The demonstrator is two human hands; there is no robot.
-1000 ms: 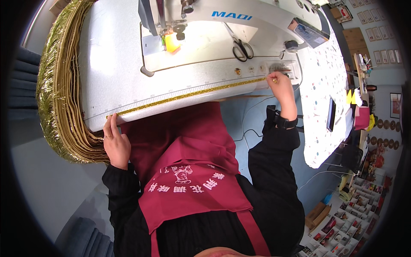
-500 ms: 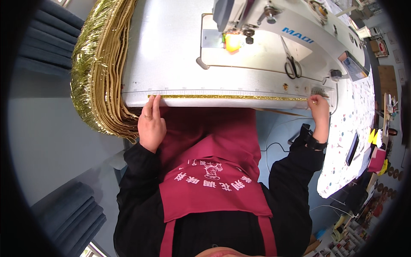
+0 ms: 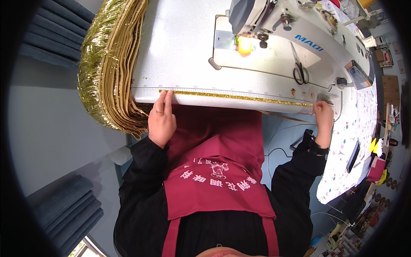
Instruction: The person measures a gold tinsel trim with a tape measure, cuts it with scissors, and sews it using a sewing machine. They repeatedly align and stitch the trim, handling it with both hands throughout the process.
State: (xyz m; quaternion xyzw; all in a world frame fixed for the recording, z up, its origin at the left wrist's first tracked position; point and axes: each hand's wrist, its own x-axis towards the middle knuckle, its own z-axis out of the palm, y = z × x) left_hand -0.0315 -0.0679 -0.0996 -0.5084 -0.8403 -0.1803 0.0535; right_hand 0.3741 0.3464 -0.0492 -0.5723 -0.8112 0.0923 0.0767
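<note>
With our left hand (image 3: 162, 125) we are pressing the gold strip's (image 3: 242, 97) left end, two fingers outstretched, nothing grasped; with our right hand (image 3: 324, 115) we are pinching the other end. The strip is lying along the table's (image 3: 180, 51) front edge, beside the ruler (image 3: 214, 91). We are apparently straightening it there; the next move is likely calling for even tension. Beyond, scissors (image 3: 301, 73) are resting near the machine (image 3: 329, 49).

Left of the strip (image 3: 244, 97) lies tinsel (image 3: 122, 64); behind it, the sewing machine (image 3: 314, 45) and scissors (image 3: 298, 65); before it, the apron (image 3: 216, 147); to its right, cloth (image 3: 350, 150).
</note>
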